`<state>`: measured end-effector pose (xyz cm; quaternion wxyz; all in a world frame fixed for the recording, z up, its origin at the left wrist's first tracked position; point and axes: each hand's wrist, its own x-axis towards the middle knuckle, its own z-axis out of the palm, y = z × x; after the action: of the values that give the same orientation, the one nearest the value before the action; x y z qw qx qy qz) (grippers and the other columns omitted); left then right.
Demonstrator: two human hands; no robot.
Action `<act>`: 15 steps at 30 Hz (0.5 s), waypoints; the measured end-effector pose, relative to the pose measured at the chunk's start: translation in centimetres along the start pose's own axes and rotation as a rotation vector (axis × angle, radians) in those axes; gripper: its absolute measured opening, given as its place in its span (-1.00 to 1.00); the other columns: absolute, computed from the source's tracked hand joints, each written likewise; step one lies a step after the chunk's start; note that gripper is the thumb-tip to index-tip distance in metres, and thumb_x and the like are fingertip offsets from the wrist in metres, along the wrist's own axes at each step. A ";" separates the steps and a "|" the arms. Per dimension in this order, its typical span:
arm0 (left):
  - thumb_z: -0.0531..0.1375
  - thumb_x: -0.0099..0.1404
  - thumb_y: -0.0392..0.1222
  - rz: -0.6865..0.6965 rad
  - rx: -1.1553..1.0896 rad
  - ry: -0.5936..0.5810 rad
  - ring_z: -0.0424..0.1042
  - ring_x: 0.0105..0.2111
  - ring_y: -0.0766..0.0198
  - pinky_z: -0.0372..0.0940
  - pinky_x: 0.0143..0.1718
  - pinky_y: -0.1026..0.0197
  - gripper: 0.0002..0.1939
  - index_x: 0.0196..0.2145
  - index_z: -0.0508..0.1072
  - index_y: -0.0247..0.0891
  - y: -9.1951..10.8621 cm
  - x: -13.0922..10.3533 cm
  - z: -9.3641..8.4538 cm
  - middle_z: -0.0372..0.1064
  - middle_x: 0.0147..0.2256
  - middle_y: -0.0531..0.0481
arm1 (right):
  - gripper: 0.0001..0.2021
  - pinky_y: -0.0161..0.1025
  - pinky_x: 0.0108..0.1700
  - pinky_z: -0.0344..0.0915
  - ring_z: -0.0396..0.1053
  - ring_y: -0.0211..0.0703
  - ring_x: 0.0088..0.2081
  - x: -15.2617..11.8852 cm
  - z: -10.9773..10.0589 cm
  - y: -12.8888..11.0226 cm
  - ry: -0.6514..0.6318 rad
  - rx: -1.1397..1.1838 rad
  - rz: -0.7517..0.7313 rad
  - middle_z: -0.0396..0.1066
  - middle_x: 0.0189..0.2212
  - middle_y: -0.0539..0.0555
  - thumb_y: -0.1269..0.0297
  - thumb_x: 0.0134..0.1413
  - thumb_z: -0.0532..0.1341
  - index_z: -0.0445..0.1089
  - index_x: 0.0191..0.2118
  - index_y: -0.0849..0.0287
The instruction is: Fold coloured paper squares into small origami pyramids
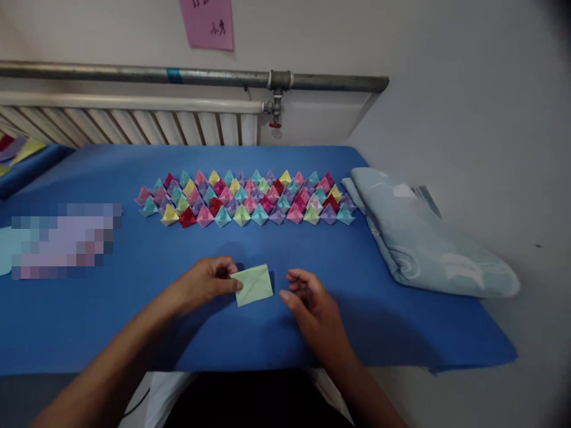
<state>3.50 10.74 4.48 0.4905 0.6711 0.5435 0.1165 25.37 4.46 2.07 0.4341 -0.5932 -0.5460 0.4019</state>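
Observation:
A pale green piece of paper (255,285), folded into a rectangle with faint creases, is pinched at its left edge between the thumb and fingers of my left hand (214,280). Just right of the paper, my right hand (313,302) is held with thumb and fingers apart, touching nothing. Beyond both hands, rows of small folded paper boats (241,215) stand close together in many colours on the blue cloth (214,351).
A folded grey-green blanket (423,238) lies at the right. On the left is a blurred-out patch (66,241). Coloured papers (27,150) sit at the far left. Behind the table run a radiator (178,126) and a metal pipe (223,78); a pink note (207,27) hangs above.

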 end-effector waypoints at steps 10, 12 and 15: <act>0.42 -0.07 -0.14 -0.083 -1.048 0.342 0.36 -0.53 0.41 0.31 -0.42 0.31 -0.72 -0.51 0.39 -0.26 -0.1 -3.0 5.1 0.41 -0.52 0.11 | -0.69 -0.13 -0.14 0.40 0.48 -0.06 -0.20 0.6 3.7 -3.0 -0.307 0.391 0.172 0.55 -0.24 0.07 0.24 0.01 0.20 0.44 -0.08 0.13; 0.40 -0.02 -0.14 -0.052 -0.997 0.320 0.37 -0.51 0.40 0.32 -0.41 0.30 -0.75 -0.50 0.40 -0.25 -0.2 -3.1 5.0 0.41 -0.52 0.11 | -0.73 -0.14 -0.13 0.40 0.48 -0.07 -0.20 0.6 3.8 -2.9 -0.283 0.351 0.132 0.55 -0.26 0.05 0.26 0.06 0.18 0.46 -0.11 0.11; 0.33 0.08 -0.15 0.087 -0.745 0.292 0.42 -0.43 0.34 0.34 -0.34 0.25 -0.84 -0.38 0.46 -0.22 -0.4 -3.1 3.8 0.45 -0.44 0.08 | -0.85 -0.18 -0.18 0.36 0.45 -0.11 -0.27 0.6 3.2 -2.3 -0.251 0.102 -0.026 0.52 -0.34 0.03 0.32 0.09 0.17 0.48 -0.26 0.11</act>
<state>4.68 6.03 3.44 0.6124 0.4459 0.4992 0.4205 21.73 5.36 3.31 0.3974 -0.5084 -0.5823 0.4946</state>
